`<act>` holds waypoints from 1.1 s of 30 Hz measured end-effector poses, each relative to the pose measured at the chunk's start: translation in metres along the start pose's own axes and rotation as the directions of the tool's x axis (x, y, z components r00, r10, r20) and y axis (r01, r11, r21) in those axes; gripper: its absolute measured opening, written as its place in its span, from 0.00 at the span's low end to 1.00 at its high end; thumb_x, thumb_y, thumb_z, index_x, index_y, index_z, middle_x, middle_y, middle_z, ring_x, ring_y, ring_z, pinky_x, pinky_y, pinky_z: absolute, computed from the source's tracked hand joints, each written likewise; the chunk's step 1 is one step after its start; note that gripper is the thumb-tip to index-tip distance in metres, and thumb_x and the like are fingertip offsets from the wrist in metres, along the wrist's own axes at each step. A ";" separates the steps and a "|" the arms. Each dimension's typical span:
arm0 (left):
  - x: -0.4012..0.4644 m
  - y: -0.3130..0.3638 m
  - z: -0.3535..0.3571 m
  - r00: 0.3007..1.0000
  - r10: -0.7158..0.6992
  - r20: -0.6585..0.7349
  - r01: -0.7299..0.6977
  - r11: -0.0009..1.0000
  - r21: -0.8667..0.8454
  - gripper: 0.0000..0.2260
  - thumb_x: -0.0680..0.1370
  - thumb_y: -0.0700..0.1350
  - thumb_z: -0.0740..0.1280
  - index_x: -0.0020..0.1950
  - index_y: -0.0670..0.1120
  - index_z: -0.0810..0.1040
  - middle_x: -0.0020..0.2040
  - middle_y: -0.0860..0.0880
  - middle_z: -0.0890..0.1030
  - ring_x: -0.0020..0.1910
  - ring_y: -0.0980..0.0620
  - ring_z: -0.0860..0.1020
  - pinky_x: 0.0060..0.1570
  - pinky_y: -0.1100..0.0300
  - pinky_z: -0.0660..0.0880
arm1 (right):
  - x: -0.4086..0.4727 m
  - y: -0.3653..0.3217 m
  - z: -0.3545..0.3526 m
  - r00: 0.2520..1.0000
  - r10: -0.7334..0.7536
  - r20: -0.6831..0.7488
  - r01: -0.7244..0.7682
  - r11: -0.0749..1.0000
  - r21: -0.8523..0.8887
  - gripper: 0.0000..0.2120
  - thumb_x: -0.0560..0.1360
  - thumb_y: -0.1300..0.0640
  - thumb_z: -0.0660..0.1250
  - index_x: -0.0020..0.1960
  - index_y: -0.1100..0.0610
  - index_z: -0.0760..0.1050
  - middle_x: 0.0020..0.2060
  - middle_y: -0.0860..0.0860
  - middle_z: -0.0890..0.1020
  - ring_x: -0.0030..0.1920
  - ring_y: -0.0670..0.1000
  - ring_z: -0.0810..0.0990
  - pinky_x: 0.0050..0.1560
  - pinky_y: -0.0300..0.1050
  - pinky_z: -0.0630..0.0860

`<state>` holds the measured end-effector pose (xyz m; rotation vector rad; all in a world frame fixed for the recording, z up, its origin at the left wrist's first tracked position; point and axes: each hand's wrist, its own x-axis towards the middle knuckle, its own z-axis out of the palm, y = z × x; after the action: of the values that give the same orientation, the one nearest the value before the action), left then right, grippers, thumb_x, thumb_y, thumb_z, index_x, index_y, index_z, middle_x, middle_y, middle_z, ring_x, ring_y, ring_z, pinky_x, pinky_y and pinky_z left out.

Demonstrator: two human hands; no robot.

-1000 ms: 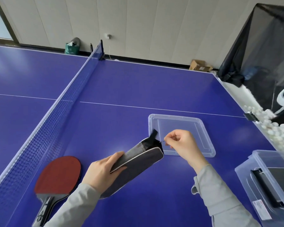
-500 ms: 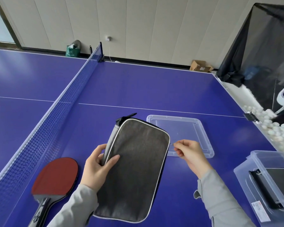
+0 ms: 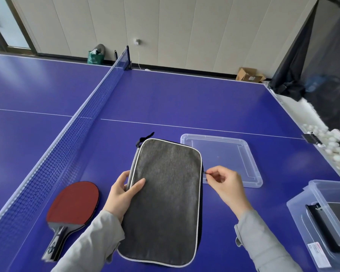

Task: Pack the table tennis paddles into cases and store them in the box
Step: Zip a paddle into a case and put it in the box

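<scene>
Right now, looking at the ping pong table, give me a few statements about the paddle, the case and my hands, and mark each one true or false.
1. The red paddle lies on the table beside the net. True.
2. The left hand grips the left edge of the grey case. True.
3. The right hand is holding the red paddle. False: it pinches a small zipper pull at the case's right edge.
4. The clear lid is closed on top of the storage box. False: it lies flat on the table, apart from the box.
5. The storage box holds only white balls. False: a dark case-like item lies inside it.
</scene>
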<state>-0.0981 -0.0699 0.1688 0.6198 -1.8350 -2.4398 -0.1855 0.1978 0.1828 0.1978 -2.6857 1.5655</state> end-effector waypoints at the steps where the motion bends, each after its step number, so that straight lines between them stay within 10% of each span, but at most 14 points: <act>1: 0.000 0.000 0.000 1.000 -0.013 -0.003 0.013 1.000 -0.007 0.11 0.73 0.44 0.71 0.54 0.48 0.77 0.44 0.38 0.84 0.39 0.40 0.82 0.41 0.48 0.80 | 0.001 0.001 0.001 0.999 -0.033 -0.012 0.033 0.999 -0.022 0.07 0.71 0.65 0.70 0.39 0.54 0.81 0.32 0.47 0.83 0.33 0.43 0.79 0.37 0.30 0.74; 11: 0.006 -0.005 0.008 0.999 -0.014 -0.048 0.011 0.998 -0.057 0.10 0.74 0.43 0.71 0.54 0.46 0.77 0.42 0.39 0.84 0.38 0.42 0.82 0.40 0.50 0.80 | 0.012 0.008 -0.003 0.890 -0.455 -0.037 0.402 0.819 -0.410 0.07 0.67 0.71 0.72 0.39 0.62 0.78 0.28 0.50 0.80 0.27 0.52 0.76 0.32 0.43 0.73; 24: 0.024 -0.019 0.021 0.987 0.017 -0.158 -0.022 0.999 -0.031 0.13 0.71 0.47 0.74 0.52 0.51 0.76 0.41 0.43 0.85 0.38 0.42 0.83 0.41 0.48 0.80 | -0.027 0.025 -0.012 0.908 -0.418 0.040 0.391 0.807 -0.443 0.09 0.66 0.71 0.73 0.40 0.60 0.77 0.30 0.47 0.78 0.29 0.49 0.75 0.29 0.45 0.76; 33: 0.044 -0.029 0.032 0.922 0.007 -0.388 -0.039 0.996 -0.075 0.13 0.71 0.48 0.74 0.51 0.51 0.74 0.35 0.50 0.83 0.31 0.51 0.80 0.36 0.56 0.78 | -0.064 0.048 -0.007 0.952 -0.305 -0.003 0.279 0.876 -0.394 0.11 0.63 0.71 0.75 0.39 0.59 0.78 0.30 0.44 0.76 0.32 0.45 0.71 0.32 0.30 0.69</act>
<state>-0.1425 -0.0429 0.1363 0.9849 -1.5675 -2.1634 -0.1283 0.2334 0.1391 0.5017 -2.6856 0.9169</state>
